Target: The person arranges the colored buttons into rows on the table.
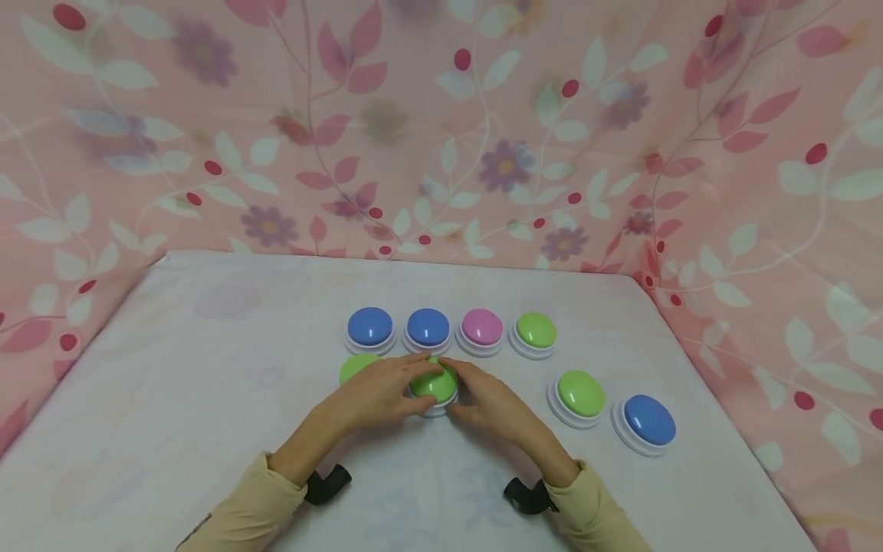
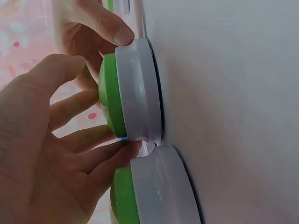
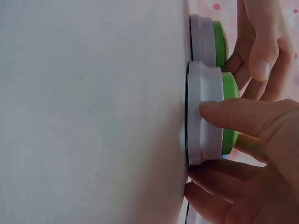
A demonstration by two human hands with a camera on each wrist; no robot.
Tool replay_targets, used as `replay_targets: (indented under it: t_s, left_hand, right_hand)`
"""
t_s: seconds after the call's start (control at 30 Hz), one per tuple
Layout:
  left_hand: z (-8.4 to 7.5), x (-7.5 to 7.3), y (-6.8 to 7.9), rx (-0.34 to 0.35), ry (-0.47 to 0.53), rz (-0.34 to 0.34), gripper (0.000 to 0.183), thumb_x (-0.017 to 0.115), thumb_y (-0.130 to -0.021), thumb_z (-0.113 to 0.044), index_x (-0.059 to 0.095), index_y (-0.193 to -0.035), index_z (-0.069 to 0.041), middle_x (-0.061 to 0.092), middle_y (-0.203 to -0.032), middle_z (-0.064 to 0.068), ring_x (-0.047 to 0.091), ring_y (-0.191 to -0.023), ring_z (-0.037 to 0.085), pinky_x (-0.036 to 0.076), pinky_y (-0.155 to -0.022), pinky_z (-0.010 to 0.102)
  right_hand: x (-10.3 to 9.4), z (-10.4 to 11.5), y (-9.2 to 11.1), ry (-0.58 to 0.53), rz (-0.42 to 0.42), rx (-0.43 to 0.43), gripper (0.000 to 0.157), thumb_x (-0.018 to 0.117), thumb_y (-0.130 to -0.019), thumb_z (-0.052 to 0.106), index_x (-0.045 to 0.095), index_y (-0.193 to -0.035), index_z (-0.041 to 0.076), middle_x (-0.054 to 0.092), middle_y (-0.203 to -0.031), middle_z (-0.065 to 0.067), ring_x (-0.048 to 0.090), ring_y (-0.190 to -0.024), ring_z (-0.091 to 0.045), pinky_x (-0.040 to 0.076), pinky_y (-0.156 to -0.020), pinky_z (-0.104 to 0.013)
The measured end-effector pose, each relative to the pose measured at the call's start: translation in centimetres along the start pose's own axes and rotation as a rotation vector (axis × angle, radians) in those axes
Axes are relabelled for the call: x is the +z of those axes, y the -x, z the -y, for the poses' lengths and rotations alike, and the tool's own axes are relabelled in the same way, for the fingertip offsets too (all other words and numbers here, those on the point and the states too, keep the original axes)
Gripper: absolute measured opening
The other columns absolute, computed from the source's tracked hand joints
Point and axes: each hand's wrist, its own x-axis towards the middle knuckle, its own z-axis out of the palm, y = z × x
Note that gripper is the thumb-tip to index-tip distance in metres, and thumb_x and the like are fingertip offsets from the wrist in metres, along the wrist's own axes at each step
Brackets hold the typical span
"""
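Note:
A green buzzer button (image 1: pixel 433 383) with a domed top and white round base sits on the white cloth between both hands. My right hand (image 1: pixel 498 406) grips its right side; in the right wrist view the thumb (image 3: pixel 219 112) lies on the white base and the other fingers are around the far side. My left hand (image 1: pixel 375 395) is on the opposite side. Its fingers reach to the dome and base, while its thumb (image 2: pixel 58 72) stands off the dome. A second green button (image 1: pixel 359 366) stands left of the first, partly hidden by the left hand.
Behind is a row of two blue buttons (image 1: pixel 370 327) (image 1: pixel 428 328), a pink button (image 1: pixel 481 328) and a green button (image 1: pixel 536 330). To the right stand another green button (image 1: pixel 580 394) and a blue button (image 1: pixel 650 420). Floral cloth (image 1: pixel 441 153) hangs around the table.

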Motion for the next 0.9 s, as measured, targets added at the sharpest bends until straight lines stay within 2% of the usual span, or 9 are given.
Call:
replay_targets:
  t_s: [0.27,0.9]
  left_hand:
    - [0.16,-0.03,-0.01,0.019,-0.074,-0.015,0.048,0.064,-0.094,-0.040,0.060,-0.137,-0.019,0.048,-0.149,0.012,0.057,-0.127,0.030,0.050,-0.100,0.044]
    - [0.06,-0.17,0.06,0.035,-0.101,-0.019,0.049,0.066,-0.093,-0.039,0.059,-0.136,-0.019,0.047,-0.151,0.010,0.055,-0.129,0.028,0.050,-0.100,0.045]
  right_hand:
    - [-0.01,0.13,-0.18,0.021,0.001,0.010,0.073,0.077,-0.084,0.012,0.043,-0.148,0.011,0.051,-0.146,-0.009,0.050,-0.134,-0.026,0.041,-0.109,-0.044]
    - [-0.10,-0.16,0.20,-0.009,0.030,0.010,0.075,0.076,-0.087,0.017,0.038,-0.152,0.013,0.047,-0.150,-0.008,0.045,-0.138,-0.026,0.040,-0.110,-0.046]
